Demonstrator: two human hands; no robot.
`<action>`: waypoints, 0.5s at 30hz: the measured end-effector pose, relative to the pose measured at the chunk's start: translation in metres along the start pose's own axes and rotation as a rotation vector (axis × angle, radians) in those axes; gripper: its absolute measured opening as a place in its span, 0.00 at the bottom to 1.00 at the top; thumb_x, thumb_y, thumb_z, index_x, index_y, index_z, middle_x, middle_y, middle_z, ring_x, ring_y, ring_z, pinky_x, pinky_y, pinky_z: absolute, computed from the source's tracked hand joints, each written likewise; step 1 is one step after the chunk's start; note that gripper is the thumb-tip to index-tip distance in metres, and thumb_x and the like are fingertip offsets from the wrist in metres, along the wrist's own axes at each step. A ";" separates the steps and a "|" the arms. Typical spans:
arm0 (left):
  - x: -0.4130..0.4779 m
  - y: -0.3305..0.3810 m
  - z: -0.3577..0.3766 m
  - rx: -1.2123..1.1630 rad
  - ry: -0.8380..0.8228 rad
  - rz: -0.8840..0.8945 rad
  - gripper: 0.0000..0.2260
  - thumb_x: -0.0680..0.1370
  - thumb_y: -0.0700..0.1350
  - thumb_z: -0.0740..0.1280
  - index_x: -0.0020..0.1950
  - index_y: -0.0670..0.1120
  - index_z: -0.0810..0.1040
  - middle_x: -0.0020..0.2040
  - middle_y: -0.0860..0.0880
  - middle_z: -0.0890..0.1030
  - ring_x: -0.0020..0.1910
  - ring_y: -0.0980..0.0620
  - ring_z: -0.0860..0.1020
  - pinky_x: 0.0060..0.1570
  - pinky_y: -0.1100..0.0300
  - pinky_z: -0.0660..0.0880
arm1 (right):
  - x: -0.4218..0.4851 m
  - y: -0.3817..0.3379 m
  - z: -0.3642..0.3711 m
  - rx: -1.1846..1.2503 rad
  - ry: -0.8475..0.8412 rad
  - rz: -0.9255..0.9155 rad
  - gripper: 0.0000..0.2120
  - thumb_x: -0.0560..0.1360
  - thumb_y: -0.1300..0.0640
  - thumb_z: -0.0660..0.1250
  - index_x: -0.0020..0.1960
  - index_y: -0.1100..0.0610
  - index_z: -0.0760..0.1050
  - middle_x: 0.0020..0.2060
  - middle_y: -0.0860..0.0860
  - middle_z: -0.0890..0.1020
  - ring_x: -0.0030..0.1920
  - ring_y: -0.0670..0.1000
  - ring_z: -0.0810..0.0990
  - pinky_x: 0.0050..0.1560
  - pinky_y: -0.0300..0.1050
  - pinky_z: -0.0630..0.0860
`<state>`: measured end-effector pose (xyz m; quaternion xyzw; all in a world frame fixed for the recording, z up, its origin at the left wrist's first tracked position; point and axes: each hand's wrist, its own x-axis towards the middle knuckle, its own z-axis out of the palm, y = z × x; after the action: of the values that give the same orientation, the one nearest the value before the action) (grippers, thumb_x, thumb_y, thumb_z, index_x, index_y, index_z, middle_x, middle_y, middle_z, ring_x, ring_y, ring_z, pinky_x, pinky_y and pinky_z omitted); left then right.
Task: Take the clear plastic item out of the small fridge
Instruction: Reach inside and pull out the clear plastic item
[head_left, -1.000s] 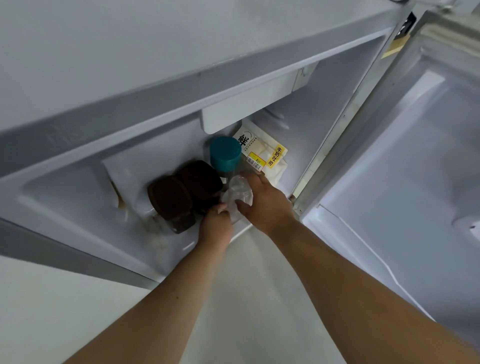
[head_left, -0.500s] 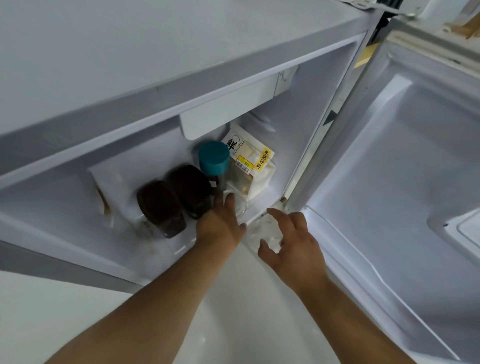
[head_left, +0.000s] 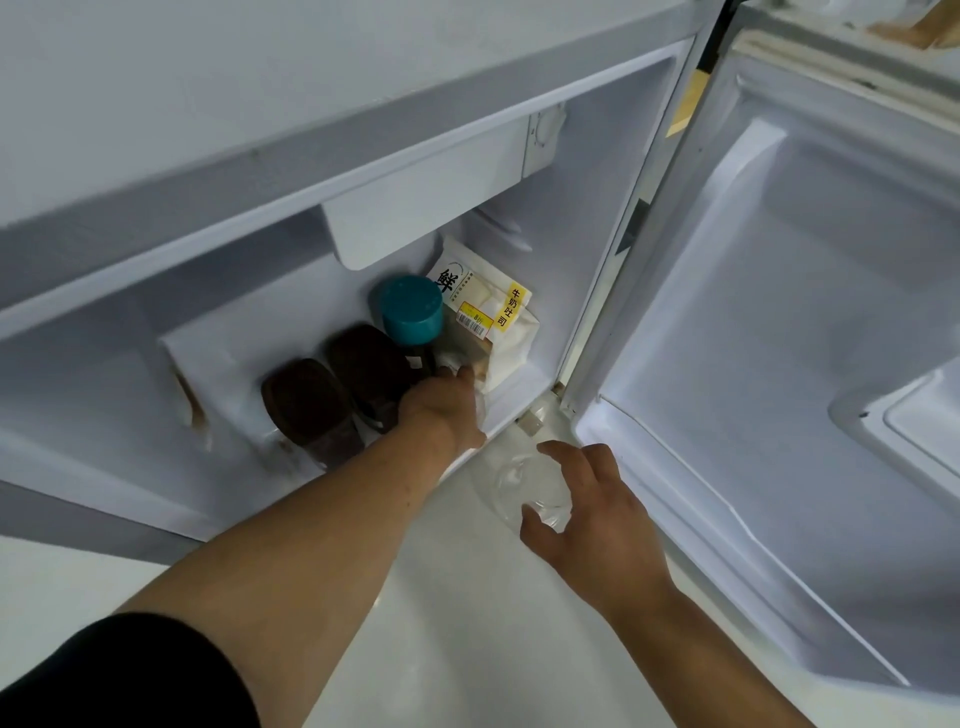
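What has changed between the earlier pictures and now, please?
The right hand has drawn back out of the small fridge, bringing the clear plastic item with it; it now holds it below the front edge. The left hand stays inside, reaching slightly deeper beside the bread bag. The two brown-lidded jars, the teal-capped bottle and the open door have not moved.

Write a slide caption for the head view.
Right hand holds clear plastic item outside open fridge; left hand reaches inside.
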<state>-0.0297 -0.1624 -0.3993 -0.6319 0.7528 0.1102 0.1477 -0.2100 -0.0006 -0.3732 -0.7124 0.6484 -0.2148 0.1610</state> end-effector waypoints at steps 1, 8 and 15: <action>-0.003 -0.001 0.001 0.009 0.005 0.004 0.37 0.72 0.63 0.74 0.72 0.46 0.62 0.67 0.40 0.75 0.64 0.37 0.78 0.54 0.47 0.79 | -0.002 0.001 -0.001 -0.006 0.000 0.007 0.31 0.70 0.42 0.74 0.70 0.43 0.70 0.54 0.46 0.74 0.32 0.46 0.74 0.31 0.36 0.68; -0.057 0.009 0.009 0.197 0.105 0.088 0.34 0.66 0.68 0.68 0.64 0.50 0.66 0.56 0.45 0.78 0.56 0.43 0.75 0.45 0.50 0.70 | -0.019 -0.001 -0.020 -0.060 -0.034 0.050 0.31 0.71 0.41 0.73 0.71 0.44 0.67 0.57 0.47 0.73 0.34 0.49 0.76 0.31 0.43 0.74; -0.155 0.035 0.018 0.096 0.212 0.216 0.42 0.64 0.67 0.71 0.73 0.53 0.64 0.62 0.47 0.76 0.58 0.42 0.74 0.54 0.48 0.73 | -0.079 -0.001 -0.051 -0.126 -0.015 0.036 0.31 0.70 0.43 0.73 0.70 0.47 0.69 0.54 0.51 0.75 0.34 0.49 0.71 0.30 0.41 0.68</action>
<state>-0.0384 -0.0074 -0.3611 -0.5477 0.8321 0.0217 0.0847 -0.2406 0.0801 -0.3367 -0.7110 0.6719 -0.1654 0.1247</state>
